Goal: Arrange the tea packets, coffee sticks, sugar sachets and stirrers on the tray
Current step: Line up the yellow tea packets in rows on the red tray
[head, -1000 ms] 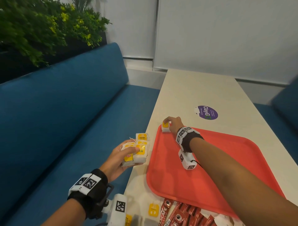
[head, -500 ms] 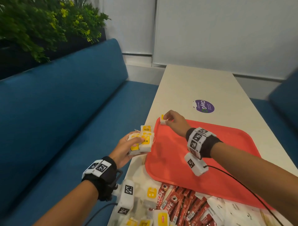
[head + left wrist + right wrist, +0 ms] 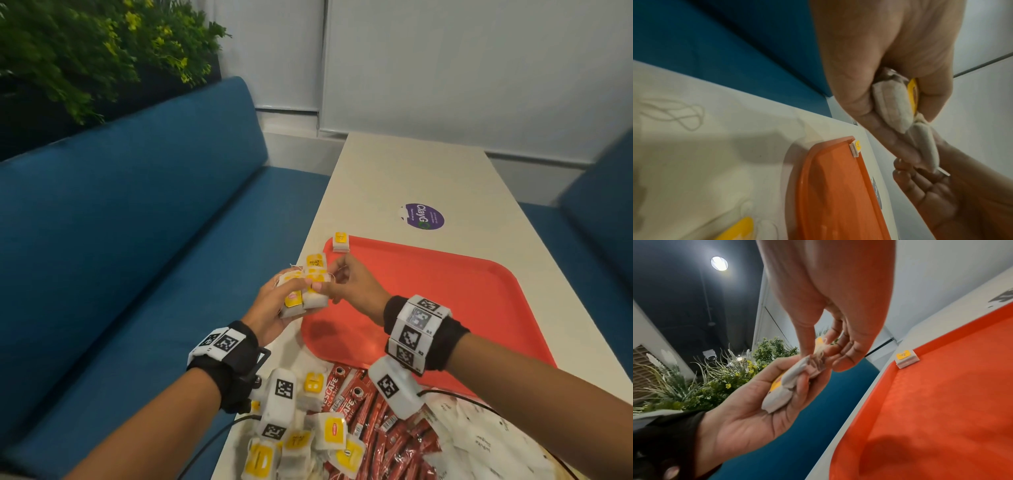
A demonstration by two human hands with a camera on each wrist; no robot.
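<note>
My left hand (image 3: 295, 297) grips a bunch of yellow-labelled tea packets (image 3: 310, 287) above the table's left edge, beside the red tray (image 3: 445, 294). My right hand (image 3: 330, 279) meets it and pinches the top of one tea packet (image 3: 816, 361) between thumb and fingers. A single tea packet (image 3: 341, 242) lies in the tray's far left corner, also seen from the left wrist as a tea packet (image 3: 856, 148) and from the right wrist as a tea packet (image 3: 906, 359). The bunch (image 3: 894, 105) fills the left palm.
Near me on the table lie loose tea packets (image 3: 329, 435), red coffee sticks (image 3: 380, 421) and white sugar sachets (image 3: 479, 442). A purple sticker (image 3: 424, 216) marks the table beyond the tray. A blue bench (image 3: 137, 257) runs along the left.
My right hand let go of the tea packet in the tray's far left corner and drew back to the bunch in my left hand, where it now pinches a packet.
</note>
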